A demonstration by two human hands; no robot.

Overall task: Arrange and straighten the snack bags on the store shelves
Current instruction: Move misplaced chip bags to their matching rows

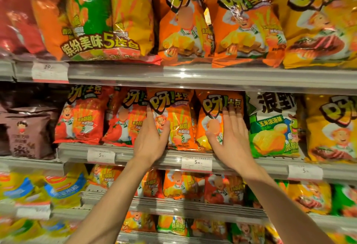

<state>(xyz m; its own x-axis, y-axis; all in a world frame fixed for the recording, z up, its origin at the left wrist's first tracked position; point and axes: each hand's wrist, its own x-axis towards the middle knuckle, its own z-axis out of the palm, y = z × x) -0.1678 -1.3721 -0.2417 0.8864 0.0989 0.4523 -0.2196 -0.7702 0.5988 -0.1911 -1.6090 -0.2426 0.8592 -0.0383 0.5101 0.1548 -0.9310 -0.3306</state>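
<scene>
Two orange snack bags stand side by side on the middle shelf [150, 158]. My left hand [152, 133] lies against the left edge of the left orange bag [175, 120], fingers straight up its side and thumb across its front. My right hand [231, 135] presses flat on the right part of the right orange bag [210, 116], fingers straight and spread. Both bags stand upright and touch each other.
Red bags [83, 120] stand left of my hands, a green and white bag [272, 126] and a yellow bag [332, 128] to the right. Larger orange bags [181, 23] fill the shelf above. Smaller bags crowd the shelves below. Price tags [196, 163] line the shelf rail.
</scene>
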